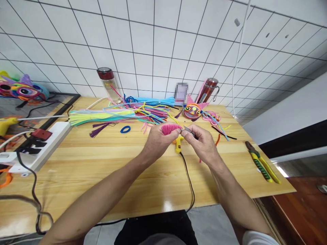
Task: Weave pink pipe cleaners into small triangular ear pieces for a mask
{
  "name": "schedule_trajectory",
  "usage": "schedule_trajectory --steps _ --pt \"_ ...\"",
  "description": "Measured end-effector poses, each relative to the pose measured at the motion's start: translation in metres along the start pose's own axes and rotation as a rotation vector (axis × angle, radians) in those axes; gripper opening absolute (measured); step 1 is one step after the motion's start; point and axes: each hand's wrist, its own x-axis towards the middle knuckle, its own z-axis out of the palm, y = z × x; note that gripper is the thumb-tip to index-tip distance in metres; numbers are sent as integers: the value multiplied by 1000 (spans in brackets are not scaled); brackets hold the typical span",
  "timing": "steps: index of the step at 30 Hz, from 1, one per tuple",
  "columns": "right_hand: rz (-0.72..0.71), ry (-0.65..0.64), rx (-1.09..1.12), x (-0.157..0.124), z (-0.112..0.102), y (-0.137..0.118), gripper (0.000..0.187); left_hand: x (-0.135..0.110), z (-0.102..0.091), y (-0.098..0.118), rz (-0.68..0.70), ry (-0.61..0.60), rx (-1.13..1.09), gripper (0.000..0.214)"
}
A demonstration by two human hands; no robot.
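Observation:
My left hand (158,140) is closed around a pink ribbed piece (170,128) that looks wound from fuzzy pipe cleaner. At the right end of that piece, my right hand (200,139) grips a small pointed tool (188,130) with a grey metal tip and dark handle; its exact kind is partly hidden by the fingers. Both hands meet above the middle of the table. Just beneath them lies a yellow glue gun (178,145), its black cord running toward the front edge.
Bundled pipe cleaners (102,116) lie behind my hands, near a blue ring (125,129). A decorated mask-like figure (192,111) stands before a red flask (208,90). Pliers (262,165) lie at right; a power strip (41,149) with cables is at left. A glass bottle (109,86) stands by the wall.

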Motion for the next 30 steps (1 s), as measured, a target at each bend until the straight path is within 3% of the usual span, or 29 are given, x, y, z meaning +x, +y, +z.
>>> schedule_trajectory --steps 14,23,30 --pt "45 -43 86 -2 -4 -1 38 -1 0 -4 3 -27 33 18" --pt "109 -38 140 -3 0 0 35 -5 0 3 70 -8 227 23" --pt "116 -21 192 -4 2 -1 33 -3 0 0 53 -29 137 23"
